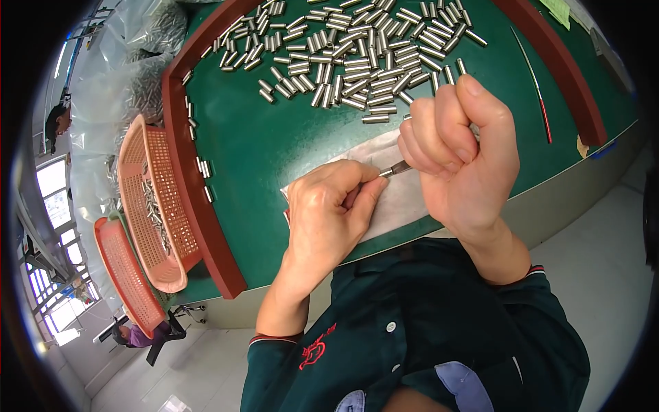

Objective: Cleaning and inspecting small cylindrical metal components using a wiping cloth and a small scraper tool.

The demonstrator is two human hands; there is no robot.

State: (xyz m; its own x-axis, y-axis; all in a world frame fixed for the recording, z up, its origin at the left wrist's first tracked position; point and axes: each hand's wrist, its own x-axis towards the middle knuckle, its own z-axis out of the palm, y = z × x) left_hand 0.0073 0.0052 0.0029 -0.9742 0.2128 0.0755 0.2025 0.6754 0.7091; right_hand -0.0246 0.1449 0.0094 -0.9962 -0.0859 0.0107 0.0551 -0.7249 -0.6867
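Observation:
My left hand (pixel 322 209) is closed above the cloth, thumb and forefinger pinching a small silver metal piece (pixel 385 172), mostly hidden by the fingers. Up against that piece is the dark tapered end of a slim tool (pixel 400 167). My right hand (pixel 470 154) is wrapped in a fist around this tool, and the fist covers the rest of it. Beneath both hands a pale, stained cloth (pixel 401 199) lies on the green tabletop (pixel 240 144). Beyond them a loose heap of short shiny metal cylinders (pixel 374 72) spreads over the far side of the table.
Dark red raised rails (pixel 199 199) border the work surface. Near the right rail lies a thin rod with a red handle (pixel 546 120). Pink baskets (pixel 154 206) stand left, one holding metal parts. Clear plastic bags (pixel 141 89) of parts sit behind them. Another person (pixel 137 335) is farther left.

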